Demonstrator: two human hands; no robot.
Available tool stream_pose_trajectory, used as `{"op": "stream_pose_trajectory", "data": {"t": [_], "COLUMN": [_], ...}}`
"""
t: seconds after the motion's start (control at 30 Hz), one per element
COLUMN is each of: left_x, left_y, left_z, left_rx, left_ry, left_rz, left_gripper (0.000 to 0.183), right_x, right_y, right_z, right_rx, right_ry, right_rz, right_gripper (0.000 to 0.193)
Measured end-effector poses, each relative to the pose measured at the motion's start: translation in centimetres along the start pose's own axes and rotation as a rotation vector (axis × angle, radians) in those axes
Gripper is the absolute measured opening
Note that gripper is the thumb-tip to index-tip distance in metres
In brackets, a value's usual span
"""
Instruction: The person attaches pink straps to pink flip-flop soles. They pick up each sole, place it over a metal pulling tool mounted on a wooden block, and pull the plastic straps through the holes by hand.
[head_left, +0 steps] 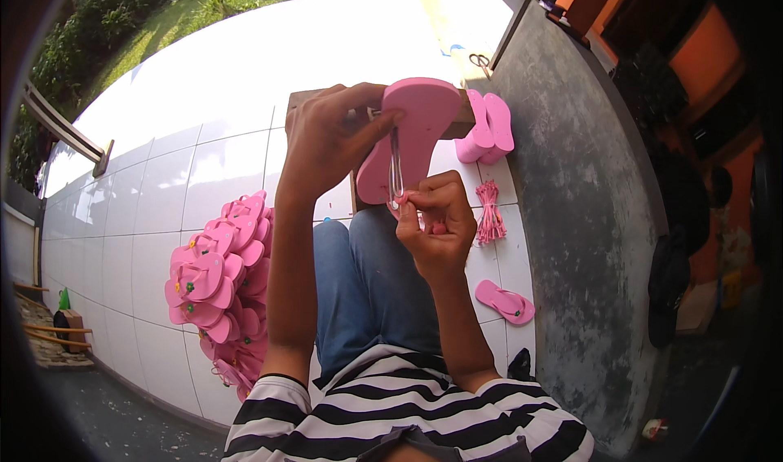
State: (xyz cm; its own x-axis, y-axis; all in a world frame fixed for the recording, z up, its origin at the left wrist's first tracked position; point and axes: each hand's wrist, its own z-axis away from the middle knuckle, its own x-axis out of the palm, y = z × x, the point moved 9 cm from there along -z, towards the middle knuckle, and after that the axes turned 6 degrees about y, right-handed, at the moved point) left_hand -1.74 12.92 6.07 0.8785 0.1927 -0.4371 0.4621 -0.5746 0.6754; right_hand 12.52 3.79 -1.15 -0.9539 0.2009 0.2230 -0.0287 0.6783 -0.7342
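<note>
My left hand (328, 140) grips the left edge of a pink flip-flop sole (422, 107), held upright above my knees. Its thumb lies across the front of the sole, next to the top of a thin, shiny metal tool with long prongs (395, 162). This tool runs down along the sole; its upper end is partly hidden by the fingers. At its lower end my right hand (442, 227) pinches a pink flip-flop strap (403, 198), close to the sole's lower edge. Part of the strap shows between the curled fingers.
Behind the sole stands a wooden block or stand (463, 119). Pink flip-flops are heaped (208, 278) at my left. To my right are stacked pink soles (494, 128), a bundle of pink straps (489, 216) and one flip-flop (506, 301). Scissors (480, 61) lie beside the grey wall (579, 176).
</note>
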Motion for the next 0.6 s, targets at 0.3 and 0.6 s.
{"op": "stream_pose_trajectory", "data": {"t": [0.3, 0.6], "left_x": [0.3, 0.2], "left_y": [-0.2, 0.4], "left_z": [0.0, 4.4], "left_rx": [0.017, -0.001], "left_ry": [-0.008, 0.159], "left_rz": [0.012, 0.142], "left_gripper": [0.018, 0.025], "right_x": [0.1, -0.9], "right_y": [-1.0, 0.3], "right_z": [-2.5, 0.7], "right_rx": [0.088, 0.371], "right_ry": [-0.203, -0.11], "right_rz": [0.222, -0.176], "right_gripper": [0.015, 0.025]}}
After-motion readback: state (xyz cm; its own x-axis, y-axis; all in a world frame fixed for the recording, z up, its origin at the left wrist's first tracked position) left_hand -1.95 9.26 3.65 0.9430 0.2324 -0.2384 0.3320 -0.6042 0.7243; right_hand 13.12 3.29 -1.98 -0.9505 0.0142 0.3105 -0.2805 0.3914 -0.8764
